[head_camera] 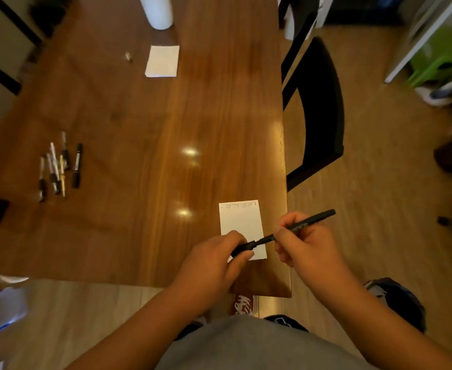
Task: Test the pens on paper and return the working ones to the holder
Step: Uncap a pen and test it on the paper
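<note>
grasp: pen [318, 217] is gripped in right hand [305, 244], long axis slanting down toward left hand [217, 260] | cap [246, 247], apparently, is pinched in left hand, in line with pen's tip | paper [242, 224] lies just beyond left hand, beneath tip | remaining pens [58, 166] lie well off leftward.
</note>
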Available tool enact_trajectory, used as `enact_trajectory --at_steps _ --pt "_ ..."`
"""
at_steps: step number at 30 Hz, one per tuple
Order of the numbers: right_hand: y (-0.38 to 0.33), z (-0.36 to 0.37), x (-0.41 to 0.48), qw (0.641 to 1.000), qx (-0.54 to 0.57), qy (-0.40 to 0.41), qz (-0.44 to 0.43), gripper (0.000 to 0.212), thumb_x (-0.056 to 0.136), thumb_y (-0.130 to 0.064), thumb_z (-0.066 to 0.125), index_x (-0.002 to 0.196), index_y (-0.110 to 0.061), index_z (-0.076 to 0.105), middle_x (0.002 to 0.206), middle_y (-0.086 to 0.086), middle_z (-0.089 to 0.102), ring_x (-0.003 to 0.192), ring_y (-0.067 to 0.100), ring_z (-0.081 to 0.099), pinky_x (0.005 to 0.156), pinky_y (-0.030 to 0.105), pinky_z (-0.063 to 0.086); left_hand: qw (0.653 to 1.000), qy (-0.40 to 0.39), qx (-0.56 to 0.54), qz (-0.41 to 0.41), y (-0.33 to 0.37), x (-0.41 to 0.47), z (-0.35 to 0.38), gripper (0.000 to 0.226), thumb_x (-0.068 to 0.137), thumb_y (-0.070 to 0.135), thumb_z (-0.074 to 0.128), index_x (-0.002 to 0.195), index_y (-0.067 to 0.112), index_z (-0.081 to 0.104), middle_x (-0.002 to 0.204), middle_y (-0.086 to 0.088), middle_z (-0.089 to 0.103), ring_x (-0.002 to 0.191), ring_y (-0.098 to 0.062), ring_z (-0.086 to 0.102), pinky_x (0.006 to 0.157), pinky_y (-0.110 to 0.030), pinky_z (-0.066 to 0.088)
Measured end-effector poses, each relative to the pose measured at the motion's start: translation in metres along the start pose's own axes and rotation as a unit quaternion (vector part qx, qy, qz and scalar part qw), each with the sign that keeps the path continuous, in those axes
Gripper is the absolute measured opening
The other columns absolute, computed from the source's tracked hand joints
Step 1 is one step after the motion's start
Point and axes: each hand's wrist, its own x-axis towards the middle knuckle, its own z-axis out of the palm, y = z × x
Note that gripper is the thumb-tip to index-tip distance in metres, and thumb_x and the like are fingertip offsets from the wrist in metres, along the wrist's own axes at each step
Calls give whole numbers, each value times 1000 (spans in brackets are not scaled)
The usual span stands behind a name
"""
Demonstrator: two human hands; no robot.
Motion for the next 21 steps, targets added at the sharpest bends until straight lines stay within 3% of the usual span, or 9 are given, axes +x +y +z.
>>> enact_trajectory --at_steps 4,10,14,21 --pt "-3 1 -4 999 29 -41 15 14 94 -20 61 82 -16 68 64 2 68 54 13 62 50 20 50 1000 21 -17 5 7 -9 -2 24 95 49 43 110 34 53 90 19 55 79 1 55 62 -9 39" --pt "1 1 -12 992 90 -91 12 14 92 -21 62 82 -14 68 67 4 68 57 14 61 52 22 49 995 57 -73 34 17 -15 -6 14 97 42 47 95 33 58 69 15 57 68 -1 57 55 -12 40" --pt "2 2 -9 982 146 -117 23 15 94 -19 59 85 -7 65 66 6 64 57 13 58 53 21 47 989 32 -140 22 22 -10 -14 21 99 34 48 81 32 58 64 14 60 56 -1 54 54 -12 41" --pt "-1 25 14 976 162 -134 63 19 97 -18 56 82 -8 63 61 4 61 53 12 55 51 22 46 959 -41 -279 -28 -1 5 -34 33 102 29 43 77 21 63 53 5 58 51 -8 51 55 -21 43"
